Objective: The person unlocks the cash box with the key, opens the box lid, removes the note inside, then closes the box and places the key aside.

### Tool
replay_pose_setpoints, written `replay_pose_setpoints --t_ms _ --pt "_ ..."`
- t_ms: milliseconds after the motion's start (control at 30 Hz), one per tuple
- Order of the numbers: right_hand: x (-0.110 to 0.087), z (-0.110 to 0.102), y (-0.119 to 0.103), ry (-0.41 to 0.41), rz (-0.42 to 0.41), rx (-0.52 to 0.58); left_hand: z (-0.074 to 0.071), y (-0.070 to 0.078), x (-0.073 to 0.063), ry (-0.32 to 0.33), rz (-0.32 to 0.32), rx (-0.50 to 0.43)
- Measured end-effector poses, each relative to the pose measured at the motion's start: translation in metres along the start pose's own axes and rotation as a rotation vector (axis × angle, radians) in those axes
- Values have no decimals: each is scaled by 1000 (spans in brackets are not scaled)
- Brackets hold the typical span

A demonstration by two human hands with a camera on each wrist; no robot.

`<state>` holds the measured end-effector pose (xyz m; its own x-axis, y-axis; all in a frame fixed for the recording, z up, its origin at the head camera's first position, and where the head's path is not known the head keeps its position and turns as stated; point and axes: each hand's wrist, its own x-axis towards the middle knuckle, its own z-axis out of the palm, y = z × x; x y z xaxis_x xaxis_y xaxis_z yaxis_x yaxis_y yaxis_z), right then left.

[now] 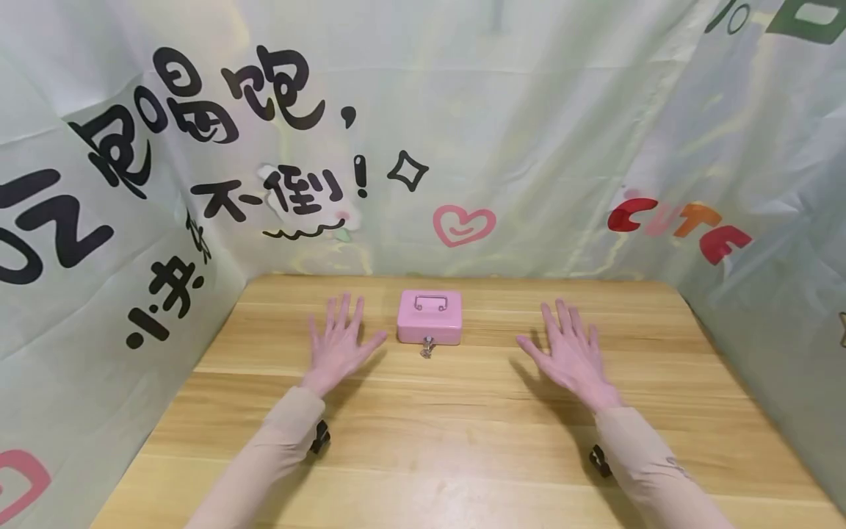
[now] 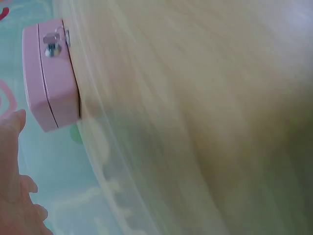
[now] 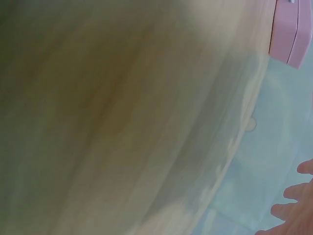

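Observation:
A pink metal cash box (image 1: 429,317) with a wire handle on its lid stands shut near the table's back edge. Keys (image 1: 427,348) hang from the lock on its front; the left wrist view shows the lock (image 2: 52,50) close up. To the box's left is my left hand (image 1: 338,354), fingers spread, thumb pointing toward the box without touching it. My right hand (image 1: 571,360) is spread in the same way on the other side, farther from the box. Both hands hold nothing and cast shadows on the wood. Only part of each hand shows in its wrist view.
The wooden table (image 1: 436,426) reaches back to a pale printed curtain (image 1: 529,147), which also hangs along both sides. Black lettering, a pink heart and the word CUTE are printed on it. Dark wrist devices (image 1: 320,437) sit under the sleeves.

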<state>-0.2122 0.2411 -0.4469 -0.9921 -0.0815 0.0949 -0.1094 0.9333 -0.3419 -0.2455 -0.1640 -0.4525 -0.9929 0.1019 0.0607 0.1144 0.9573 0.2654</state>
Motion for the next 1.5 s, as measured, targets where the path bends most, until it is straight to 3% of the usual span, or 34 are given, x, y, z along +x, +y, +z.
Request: replay_pose_setpoints --t_ms 400,600,800,1000,1133,1333,1500 --pt "11 16 -37 -26 -14 55 13 25 24 -47 91 -106" --pt "14 22 -47 -26 -21 82 19 29 42 -70 180 -187" --pt "17 26 -57 -27 -27 150 28 28 57 -126 251 -429" --pt "18 28 -64 -21 -32 186 33 28 65 -195 246 -651" --pt "18 31 -65 -25 -32 211 31 31 66 -222 241 -714" --pt "18 31 -67 -41 -22 247 27 32 64 -218 188 -753" --pt "17 31 -68 -38 -13 292 27 31 62 -202 197 -717"
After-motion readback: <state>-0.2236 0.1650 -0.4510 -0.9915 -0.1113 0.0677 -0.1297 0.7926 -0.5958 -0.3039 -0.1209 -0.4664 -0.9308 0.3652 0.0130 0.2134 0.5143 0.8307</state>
